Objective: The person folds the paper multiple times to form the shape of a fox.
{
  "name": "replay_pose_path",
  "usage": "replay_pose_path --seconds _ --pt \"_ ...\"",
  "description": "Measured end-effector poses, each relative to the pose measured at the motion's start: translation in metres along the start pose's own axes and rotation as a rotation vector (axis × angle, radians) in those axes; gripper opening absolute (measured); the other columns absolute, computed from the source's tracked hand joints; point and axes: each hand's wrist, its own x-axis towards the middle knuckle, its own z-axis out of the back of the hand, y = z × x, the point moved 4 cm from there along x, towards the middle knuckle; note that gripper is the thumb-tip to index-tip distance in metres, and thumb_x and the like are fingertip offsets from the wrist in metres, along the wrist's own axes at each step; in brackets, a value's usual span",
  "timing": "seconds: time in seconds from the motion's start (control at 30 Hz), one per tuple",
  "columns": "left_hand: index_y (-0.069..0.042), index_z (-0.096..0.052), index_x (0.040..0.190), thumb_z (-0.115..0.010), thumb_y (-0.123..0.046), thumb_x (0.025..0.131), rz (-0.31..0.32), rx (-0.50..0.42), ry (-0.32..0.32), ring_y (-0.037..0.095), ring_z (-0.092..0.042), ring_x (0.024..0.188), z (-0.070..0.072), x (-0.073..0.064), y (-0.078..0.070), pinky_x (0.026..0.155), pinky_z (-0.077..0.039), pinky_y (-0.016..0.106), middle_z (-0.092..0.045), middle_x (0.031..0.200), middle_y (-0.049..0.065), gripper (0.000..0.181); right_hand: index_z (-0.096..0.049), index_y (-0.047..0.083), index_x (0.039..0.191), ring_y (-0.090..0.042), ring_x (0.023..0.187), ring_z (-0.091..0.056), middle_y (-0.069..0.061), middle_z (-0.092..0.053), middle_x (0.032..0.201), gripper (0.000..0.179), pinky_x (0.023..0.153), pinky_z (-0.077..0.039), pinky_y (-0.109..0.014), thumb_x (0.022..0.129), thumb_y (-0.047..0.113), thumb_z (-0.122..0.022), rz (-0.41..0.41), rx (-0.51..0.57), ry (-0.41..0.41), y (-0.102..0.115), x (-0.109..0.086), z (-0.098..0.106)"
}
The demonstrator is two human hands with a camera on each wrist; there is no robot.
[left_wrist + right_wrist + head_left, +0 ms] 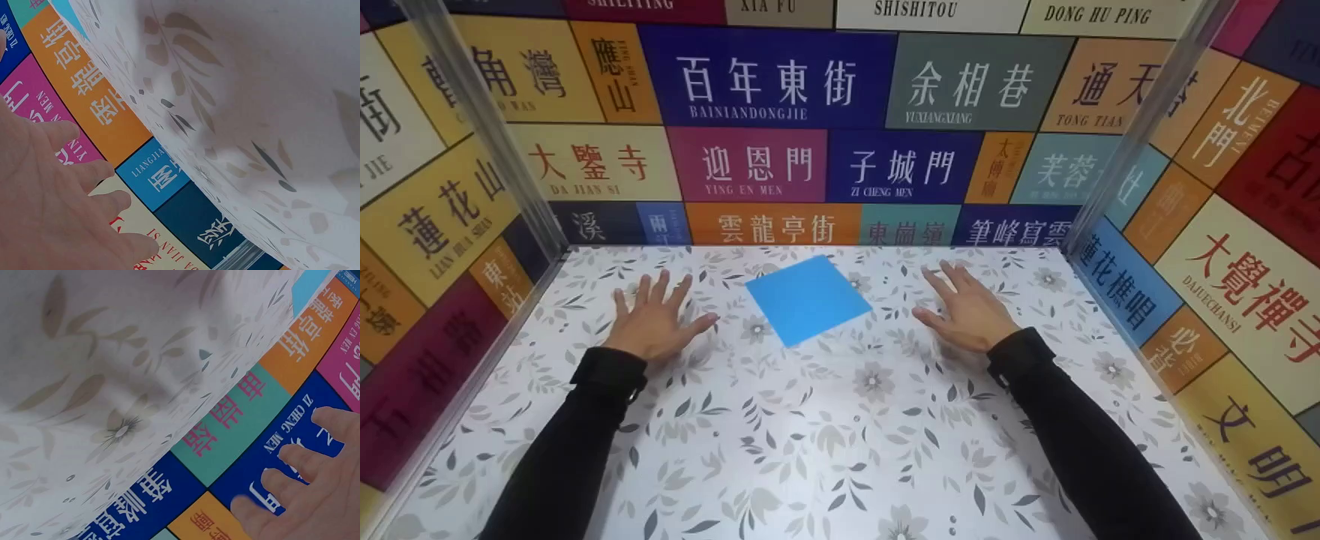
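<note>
A square blue sheet (808, 300), which looks like paper, lies flat and turned at an angle near the back of the table. My left hand (654, 319) is to its left, palm down with fingers spread and nothing held. On the sheet's other side, my right hand (966, 309) is held likewise, fingers apart and holding nothing. Both hands are apart from the sheet. In the left wrist view the left hand's fingers (112, 208) show from the palm side, and the right wrist view shows the right fingers (298, 461) the same way.
The table (810, 420) has a white cover printed with grey leaves and flowers. Upright panels with coloured blocks of lettering (769, 82) stand at the back and along both sides. Clear edge strips (1140, 127) run up the two back corners.
</note>
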Motion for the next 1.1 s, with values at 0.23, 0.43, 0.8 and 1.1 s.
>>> replay_pose_path --seconds 0.23,0.43,0.8,1.1 --pt "-0.016 -0.018 0.188 -0.042 -0.085 0.112 -0.018 -0.018 0.005 0.064 -0.001 0.178 -0.002 0.002 -0.008 0.138 0.010 0.088 -0.005 0.194 0.031 0.106 -0.031 0.018 0.185 -0.052 0.179 -0.026 -0.022 -0.025 0.194 0.084 0.138 -0.035 -0.078 0.118 0.062 -0.057 0.011 0.048 0.022 0.015 0.006 -0.005" --pt "-0.016 -0.018 0.188 -0.041 -0.085 0.113 -0.037 -0.043 0.015 0.062 -0.006 0.179 -0.005 0.003 -0.016 0.138 0.007 0.088 -0.008 0.194 0.030 0.105 -0.034 0.018 0.185 -0.048 0.178 -0.030 -0.019 -0.027 0.194 0.083 0.137 -0.039 -0.075 0.118 0.060 -0.060 0.000 0.067 0.053 0.026 0.013 -0.011" --pt "-0.010 -0.033 0.184 -0.046 -0.074 0.117 -0.078 -0.043 0.000 0.058 -0.025 0.176 0.000 0.003 -0.036 0.141 -0.023 0.080 -0.025 0.191 0.031 0.093 -0.044 0.015 0.180 -0.048 0.174 -0.040 -0.023 -0.040 0.188 0.073 0.136 -0.044 -0.070 0.119 0.051 -0.063 0.063 0.049 0.056 0.047 0.024 -0.015" --pt "-0.012 -0.041 0.181 -0.053 -0.063 0.119 -0.086 -0.032 0.036 0.056 -0.031 0.175 -0.004 0.015 -0.054 0.136 -0.037 0.079 -0.033 0.188 0.030 0.080 -0.052 0.014 0.175 -0.043 0.171 -0.046 -0.020 -0.049 0.183 0.064 0.134 -0.049 -0.065 0.120 0.045 -0.063 0.084 0.014 0.048 0.060 0.031 -0.018"
